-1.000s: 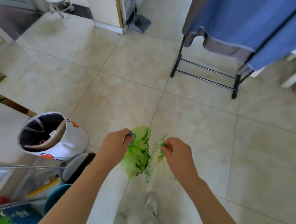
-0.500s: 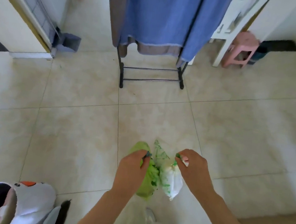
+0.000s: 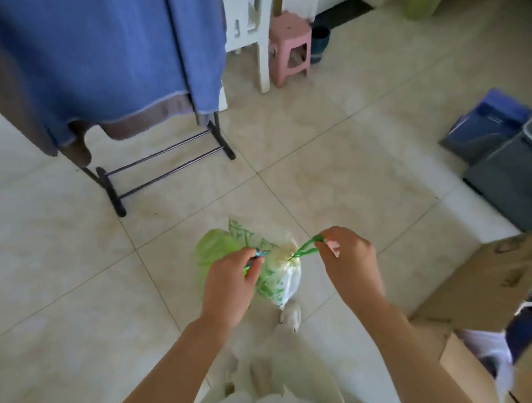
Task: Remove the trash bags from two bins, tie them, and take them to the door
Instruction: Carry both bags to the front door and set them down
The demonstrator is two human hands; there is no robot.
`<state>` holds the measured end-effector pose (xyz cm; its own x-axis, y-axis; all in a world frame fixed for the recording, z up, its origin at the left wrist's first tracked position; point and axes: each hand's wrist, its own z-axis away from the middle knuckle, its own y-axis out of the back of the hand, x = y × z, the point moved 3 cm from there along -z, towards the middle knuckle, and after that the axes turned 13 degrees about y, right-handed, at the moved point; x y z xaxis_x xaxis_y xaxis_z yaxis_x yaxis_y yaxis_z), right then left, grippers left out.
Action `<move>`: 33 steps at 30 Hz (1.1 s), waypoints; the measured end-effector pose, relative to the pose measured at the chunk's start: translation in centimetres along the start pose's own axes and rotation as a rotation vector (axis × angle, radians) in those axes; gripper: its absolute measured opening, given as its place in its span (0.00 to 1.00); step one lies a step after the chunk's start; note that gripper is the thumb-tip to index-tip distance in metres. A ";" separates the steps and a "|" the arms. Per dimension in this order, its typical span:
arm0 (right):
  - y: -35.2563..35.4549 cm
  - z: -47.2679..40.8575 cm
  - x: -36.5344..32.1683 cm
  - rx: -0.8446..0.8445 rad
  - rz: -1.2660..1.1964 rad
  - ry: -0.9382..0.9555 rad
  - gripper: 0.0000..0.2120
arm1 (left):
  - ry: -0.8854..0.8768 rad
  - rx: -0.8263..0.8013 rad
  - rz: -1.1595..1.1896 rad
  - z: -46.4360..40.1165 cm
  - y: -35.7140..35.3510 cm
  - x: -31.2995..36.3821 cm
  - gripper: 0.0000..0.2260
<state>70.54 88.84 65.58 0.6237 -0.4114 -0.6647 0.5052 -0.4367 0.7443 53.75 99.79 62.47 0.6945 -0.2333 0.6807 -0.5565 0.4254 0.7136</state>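
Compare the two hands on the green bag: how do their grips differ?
The left hand is closed low against the trash bag, pinching a short green strand. The right hand is raised to the side, pulling a drawstring loop taut and away from the bag's mouth. Both pinch green drawstring with thumb and fingers, holding the bag above the floor.

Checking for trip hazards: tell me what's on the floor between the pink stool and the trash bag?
Head view: only bare tile lies between the pink stool and the trash bag.
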 end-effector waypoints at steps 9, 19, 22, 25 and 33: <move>6.6 -11.7 6.1 -0.084 0.034 0.043 0.06 | 0.016 0.113 0.066 -12.2 -3.9 11.0 0.06; 14.9 -24.6 14.9 -0.011 0.090 -0.036 0.07 | -0.133 -0.059 0.164 -26.0 -13.2 24.5 0.01; 18.0 -28.5 18.8 0.019 0.108 -0.106 0.07 | -0.146 -0.133 0.203 -30.5 -16.9 28.9 0.02; 21.7 -32.4 23.2 0.103 0.113 -0.194 0.05 | -0.220 -0.206 0.183 -34.7 -20.3 33.9 0.01; 30.4 -42.0 32.8 0.299 0.050 -0.401 0.02 | -0.403 -0.348 0.131 -45.7 -29.3 47.6 0.09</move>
<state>131.39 95.70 69.14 0.3349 -0.6868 -0.6451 0.2511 -0.5949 0.7636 123.96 116.17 66.44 0.3621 -0.4466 0.8182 -0.3952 0.7215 0.5686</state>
